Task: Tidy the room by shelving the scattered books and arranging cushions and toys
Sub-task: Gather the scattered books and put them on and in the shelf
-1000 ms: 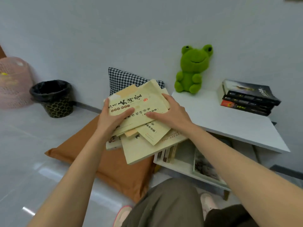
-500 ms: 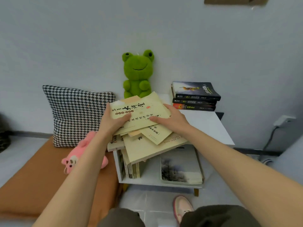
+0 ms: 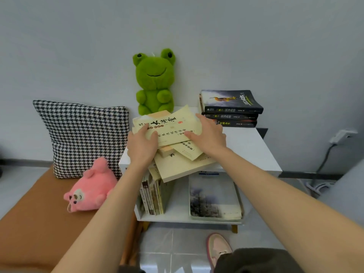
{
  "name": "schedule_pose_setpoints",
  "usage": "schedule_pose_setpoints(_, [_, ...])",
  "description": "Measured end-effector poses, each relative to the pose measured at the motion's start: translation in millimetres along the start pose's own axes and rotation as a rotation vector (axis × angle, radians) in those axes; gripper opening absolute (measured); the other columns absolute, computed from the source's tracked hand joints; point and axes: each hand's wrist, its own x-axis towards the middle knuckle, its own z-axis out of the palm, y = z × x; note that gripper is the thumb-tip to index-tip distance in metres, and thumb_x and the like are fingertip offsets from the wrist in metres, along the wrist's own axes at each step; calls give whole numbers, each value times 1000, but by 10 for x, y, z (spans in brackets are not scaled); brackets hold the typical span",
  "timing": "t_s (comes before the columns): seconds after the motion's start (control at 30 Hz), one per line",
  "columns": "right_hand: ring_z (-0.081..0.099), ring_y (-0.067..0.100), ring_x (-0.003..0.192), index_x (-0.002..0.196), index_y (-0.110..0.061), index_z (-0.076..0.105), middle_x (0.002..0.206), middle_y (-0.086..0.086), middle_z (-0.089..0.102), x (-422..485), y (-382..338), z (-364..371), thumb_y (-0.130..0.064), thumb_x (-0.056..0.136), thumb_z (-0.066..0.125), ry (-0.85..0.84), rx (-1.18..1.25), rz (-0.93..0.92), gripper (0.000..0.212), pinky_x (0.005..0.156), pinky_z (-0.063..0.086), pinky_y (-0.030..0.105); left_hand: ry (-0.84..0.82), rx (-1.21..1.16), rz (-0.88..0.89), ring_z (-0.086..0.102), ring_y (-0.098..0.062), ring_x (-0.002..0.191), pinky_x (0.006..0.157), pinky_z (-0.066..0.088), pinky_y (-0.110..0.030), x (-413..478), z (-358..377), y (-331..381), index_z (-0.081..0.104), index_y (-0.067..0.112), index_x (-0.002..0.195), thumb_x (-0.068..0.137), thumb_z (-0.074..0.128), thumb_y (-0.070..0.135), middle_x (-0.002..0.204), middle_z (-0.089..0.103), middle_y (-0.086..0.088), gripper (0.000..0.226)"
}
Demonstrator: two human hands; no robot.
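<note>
Figure: head view of the shelving step, as I watched it over the link. The pile (image 3: pixel 177 138) of cream books lay fanned and askew on the top of the shelf (image 3: pixel 250 148), its lowest book overhanging the front edge. My operator's left hand (image 3: pixel 141 148) clasped the pile's left edge, thumb across the top cover; its other fingers were mostly out of my sight. The right hand (image 3: pixel 210 137) rested on the pile's right side with fingers nearly straight along the edge and the thumb pressed on the cover, gripping nothing that I could see. Behind the pile, a frog (image 3: pixel 154 83) sat upright against the wall. To the right, three dark books (image 3: pixel 230 108) were stacked flat, just beside the right hand's fingertips. In the lower compartment, several thin books (image 3: pixel 152 196) stood at the left, and one large book (image 3: pixel 213 198) lay flat at the right. Left of the shelf, a checked cushion (image 3: pixel 84 134) leaned on the wall, a pink toy (image 3: pixel 92 188) lay in front of it, and both rested on an orange cushion (image 3: pixel 29 223). One shoe (image 3: pixel 218 247) showed on the tiled floor below.
</note>
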Motion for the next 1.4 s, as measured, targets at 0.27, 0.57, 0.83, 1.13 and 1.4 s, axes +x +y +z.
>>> schedule_pose_setpoints(0.27, [28,16,139,138,-27,49,149,-6,39,-543,-18,45,-47,92,53,-89,-8,-282,50,113,22,34,-6,-39,165,39,-17,133,100,29,-20,-606,-239,-89,29,12,148,100,43,25,149,39,-2,52])
schedule_pose_setpoints(0.57, [13,16,146,150,-30,28,158,-8,20,-697,-2,184,-26,98,39,-62,-164,-303,53,117,16,35,-59,95,332,29,-16,137,98,21,-11,-796,-366,-219,34,10,145,98,45,13,151,34,-5,48])
schedule_pose_setpoints(0.83, [39,20,133,141,-37,44,147,-9,42,-549,-9,120,-9,98,40,73,-311,-307,51,95,42,38,-48,229,334,10,-21,147,117,13,-31,-783,-276,-324,21,14,151,99,43,14,159,15,-1,57])
schedule_pose_setpoints(1.13, [51,19,121,127,-36,59,131,-8,59,-803,84,-41,-12,100,41,156,-176,-435,41,84,45,35,109,268,409,36,-20,134,102,36,-34,-856,-371,-202,43,24,143,96,47,13,148,39,-3,48])
schedule_pose_setpoints(1.4, [32,14,138,131,-35,56,141,-14,49,-1068,245,-120,1,91,50,37,-62,-456,54,112,28,37,3,268,565,45,-20,131,106,31,-27,-971,-542,-366,54,30,133,92,56,8,145,45,0,46])
